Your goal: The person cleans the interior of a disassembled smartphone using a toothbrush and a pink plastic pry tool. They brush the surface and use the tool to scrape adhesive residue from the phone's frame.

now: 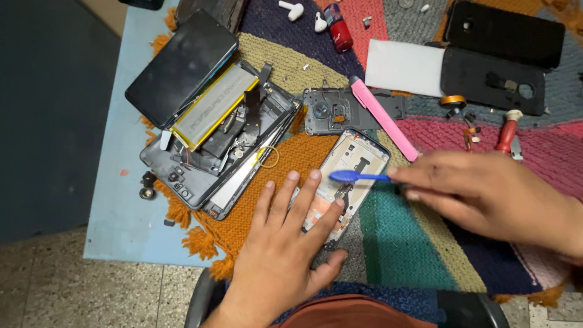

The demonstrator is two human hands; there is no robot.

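Nearest me, the left hand (285, 243) lies flat with fingers spread, pinning an opened phone frame (349, 176) to the woven mat (401, 243), while the right hand (486, 194) pinches a blue plastic pry tool (358, 177) with its tip over the frame's middle. It looks like the prying step, which seems to call for light, steady levering. Farther back lie a gutted phone with its battery (212, 106), a pink tool (382, 118) and dark back covers (504, 33) on the desk (121, 200).
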